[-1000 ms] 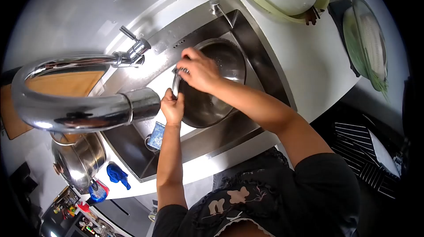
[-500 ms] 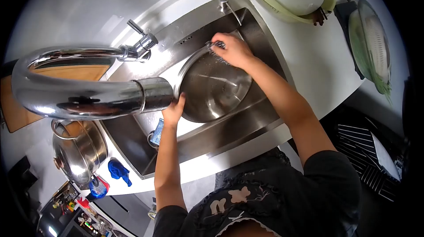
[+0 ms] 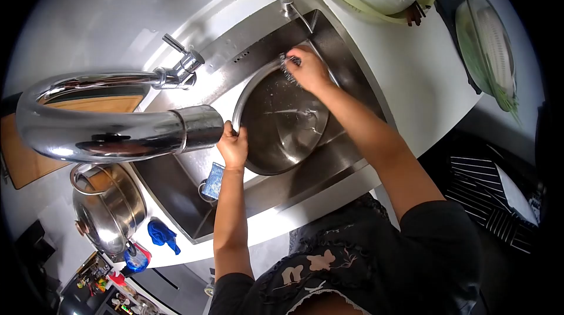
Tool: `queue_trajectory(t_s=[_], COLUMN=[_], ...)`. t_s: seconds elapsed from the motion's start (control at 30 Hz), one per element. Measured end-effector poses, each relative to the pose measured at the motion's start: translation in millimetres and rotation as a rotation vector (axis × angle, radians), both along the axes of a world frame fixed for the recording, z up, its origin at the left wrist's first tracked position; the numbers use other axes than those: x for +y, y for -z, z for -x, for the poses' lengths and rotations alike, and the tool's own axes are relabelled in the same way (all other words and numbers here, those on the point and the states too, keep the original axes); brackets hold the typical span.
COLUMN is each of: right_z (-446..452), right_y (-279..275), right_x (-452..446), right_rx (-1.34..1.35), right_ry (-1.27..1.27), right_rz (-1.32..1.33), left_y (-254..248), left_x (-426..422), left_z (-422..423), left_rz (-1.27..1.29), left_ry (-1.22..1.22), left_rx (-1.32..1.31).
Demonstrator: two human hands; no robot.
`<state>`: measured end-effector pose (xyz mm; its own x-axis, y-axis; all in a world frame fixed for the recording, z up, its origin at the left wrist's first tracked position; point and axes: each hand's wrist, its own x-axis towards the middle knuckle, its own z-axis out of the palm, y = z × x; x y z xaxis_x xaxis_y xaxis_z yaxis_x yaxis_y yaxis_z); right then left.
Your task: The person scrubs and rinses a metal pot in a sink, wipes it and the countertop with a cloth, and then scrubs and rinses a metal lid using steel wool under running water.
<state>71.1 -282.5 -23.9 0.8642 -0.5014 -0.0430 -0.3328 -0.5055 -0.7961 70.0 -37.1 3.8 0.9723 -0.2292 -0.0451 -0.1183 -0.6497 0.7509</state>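
A wide metal bowl [image 3: 282,121] sits tilted in the steel sink [image 3: 364,86]. My left hand [image 3: 233,146] grips the bowl's rim at its left side, thumb at the edge. At the upper right of the rim, my right hand [image 3: 308,69] is closed round a metal wire scrubber [image 3: 290,68], which touches the bowl. Fine drops and wet streaks show on the bowl's inner surface. A blue scrub sponge [image 3: 214,181] lies in the sink by the drain, left of my left forearm.
The large chrome faucet [image 3: 117,133] arches in from the left. A lidded steel pot [image 3: 111,206] and a blue cloth [image 3: 163,236] are at lower left. A green basin [image 3: 376,9] holds a white bowl at the top right; beyond is a glass-lidded dish [image 3: 487,45].
My right hand has moved with the scrubber from the rim's left side to its upper right. The bowl has shifted and tilted slightly, while my left hand stays at the rim.
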Motion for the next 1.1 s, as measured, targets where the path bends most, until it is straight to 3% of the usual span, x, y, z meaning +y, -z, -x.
queue_trajectory(t_s=[0.1, 0.13, 0.17, 0.23, 0.3, 0.37, 0.4, 0.43, 0.57, 0.63, 0.7, 0.73, 0.83, 0.87, 0.93, 1.0, 1.1], right_z=[-1, 3, 1, 0, 0, -1, -3, -3, 2, 14, 18, 20, 10, 8, 3, -2, -3], right_y=[-33, -35, -36, -10, 20, 3, -22, -33, 19, 70, 57, 52, 44, 39, -16, -41, -59], right_x=[56, 60, 57, 15, -17, 21, 42, 55, 4, -30, -34, -33, -26, -25, -13, 10, 62], right_rx=[-0.092, -0.107, -0.135, 0.057, 0.22, -0.187, -0.078, -0.139, -0.073, -0.026, 0.04, 0.079, 0.004, -0.01, -0.032, -0.176, -0.207], right_ry=[-0.152, -0.13, -0.108, 0.06, 0.099, -0.006, -0.121, -0.179, 0.036, 0.081, 0.043, 0.02, -0.121, -0.163, -0.242, -0.38, -0.515], right_rz=[0.166, 0.173, 0.192, -0.059, -0.336, 0.122, 0.088, 0.159, -0.036, -0.284, -0.438, -0.52, -0.409, -0.331, -0.175, 0.143, 0.319], left_y=[11, 11, 18, 36, 22, 17, 14, 12, 12, 8, 14, 12, 20, 23, 23, 23, 7], left_x=[2, 5, 7, 21, 17, 10, 10, 10, 12, 14, 20, 25, 34, 35, 39, 30, 4], left_z=[-4, -6, -8, 0, 1, 1, 3, 2, 5, 8, 13, 15, 18, 19, 1, -19, -29], left_rz=[0.026, -0.043, -0.003, 0.069, 0.077, 0.059, 0.059, 0.059, 0.009, 0.074, 0.127, 0.079, 0.152, 0.299, 0.218, 0.068, 0.1], left_ry=[0.016, 0.096, 0.07, 0.017, 0.012, 0.041, 0.031, 0.023, -0.032, -0.085, -0.105, -0.149, -0.147, -0.137, -0.013, 0.054, 0.053], left_rx=[0.044, -0.109, -0.078, 0.005, 0.016, -0.024, -0.011, -0.002, 0.008, 0.053, 0.018, 0.126, 0.081, 0.102, -0.014, -0.081, 0.146])
